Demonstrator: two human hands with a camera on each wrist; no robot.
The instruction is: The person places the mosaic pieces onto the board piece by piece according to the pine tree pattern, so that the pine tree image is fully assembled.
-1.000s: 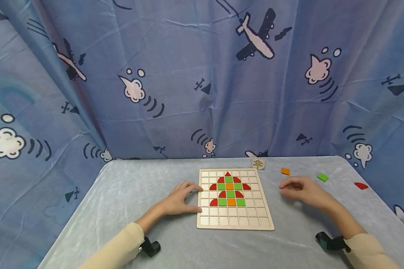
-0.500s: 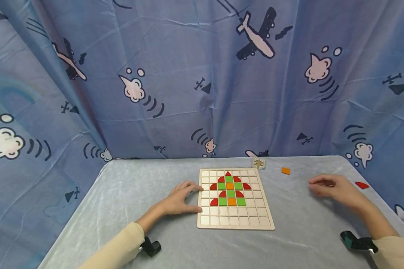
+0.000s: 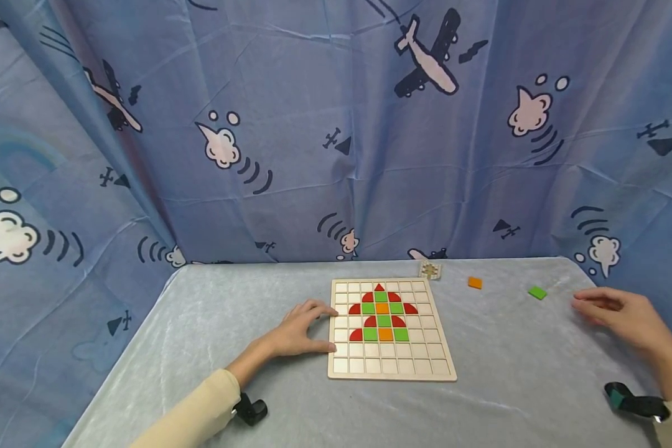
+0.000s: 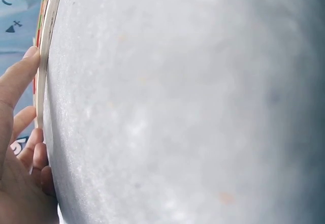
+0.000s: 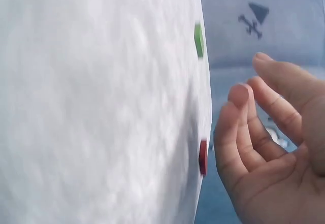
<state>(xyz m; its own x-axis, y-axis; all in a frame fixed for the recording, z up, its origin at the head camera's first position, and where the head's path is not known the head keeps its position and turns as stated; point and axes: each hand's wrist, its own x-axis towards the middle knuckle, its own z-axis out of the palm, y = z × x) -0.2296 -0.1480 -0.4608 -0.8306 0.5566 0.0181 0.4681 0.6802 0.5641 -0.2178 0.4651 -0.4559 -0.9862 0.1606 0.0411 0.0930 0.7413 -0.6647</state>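
Observation:
A square wooden grid board [image 3: 392, 368] lies mid-table, several of its cells filled with red, green and orange pieces. At its left edge my left hand [image 3: 299, 333] rests, thumb and fingertips touching the rim. Out at the far right, my right hand [image 3: 627, 314] hovers over the cloth with loosely bent fingers and nothing in them. In the right wrist view a red piece [image 5: 203, 158] lies on the table near those fingers; the head view has it hidden behind the hand. Left of this hand sits a green square tile [image 3: 537, 292].
Farther left an orange square tile [image 3: 475, 283] lies on the cloth. A small patterned card [image 3: 430, 270] stays by the board's top right corner. The grey-white cloth table [image 3: 246, 292] ends at a blue printed curtain [image 3: 291, 124].
My right hand has moved right, from beside the board past the green tile to the red piece, which it now covers in the head view. The left hand stays put.

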